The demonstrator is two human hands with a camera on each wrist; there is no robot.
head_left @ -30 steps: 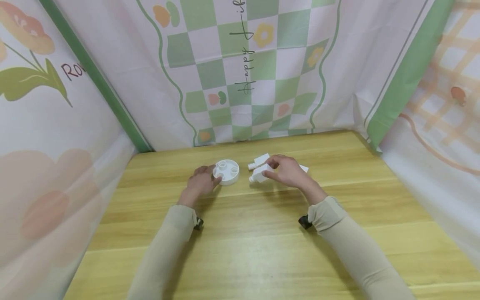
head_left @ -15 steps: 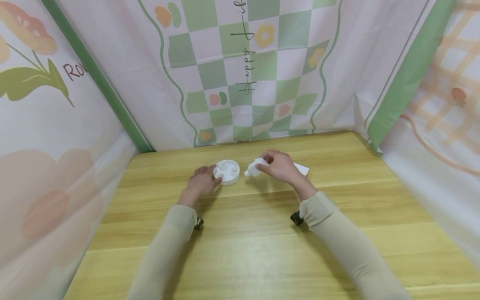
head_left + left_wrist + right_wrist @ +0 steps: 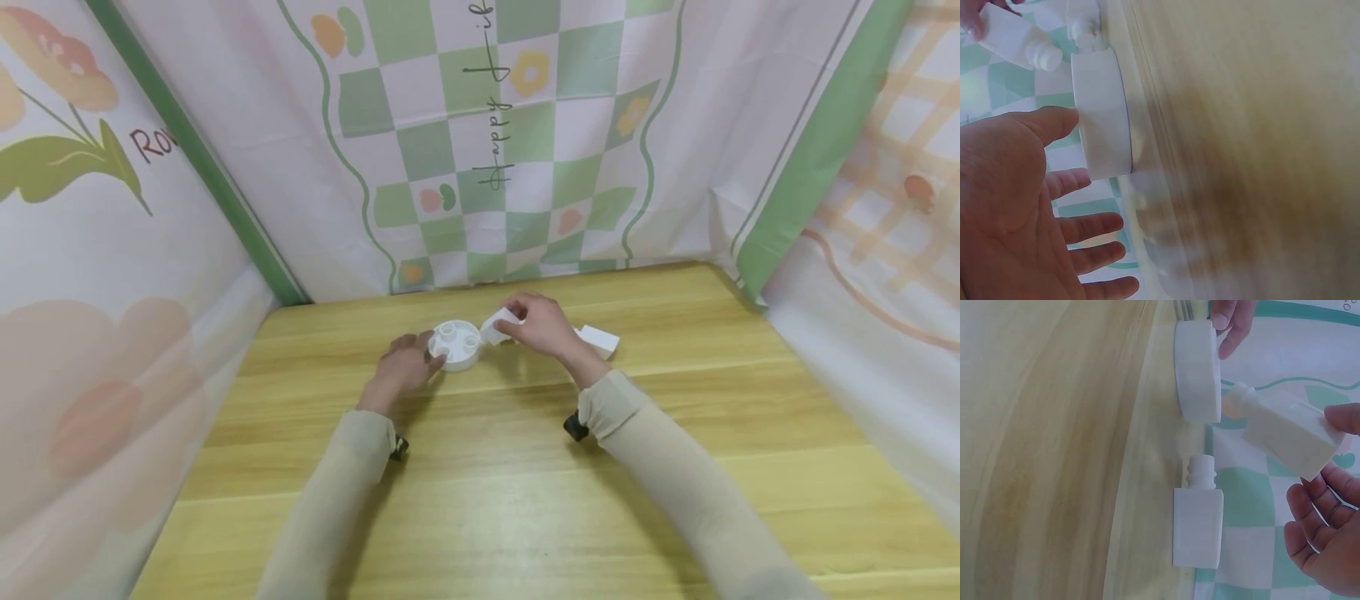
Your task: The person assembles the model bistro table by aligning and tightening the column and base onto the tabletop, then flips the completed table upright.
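A white round dish point(image 3: 462, 360) with three round sockets stands on the table; the thumb and fingertips of my left hand point(image 3: 405, 363) touch its left side. My right hand point(image 3: 543, 325) pinches a white bottle-shaped block point(image 3: 1291, 428) with a short ridged neck. The held block is tilted, neck towards the dish, just to its right and off the table in the right wrist view. Another such block point(image 3: 1198, 528) lies near the dish in that view; in the head view my right hand seems to cover it. A further white block point(image 3: 600, 340) lies right of the hand.
The wooden table point(image 3: 480, 500) reaches from me to a patterned cloth point(image 3: 517, 167) behind. Cloth walls also close off the left and right sides. Black wrist cameras point(image 3: 576, 427) stick out below both sleeves.
My right hand has lifted its block and moved left to the dish's right edge, coming over the block that lay behind. The left hand has stayed at the dish.
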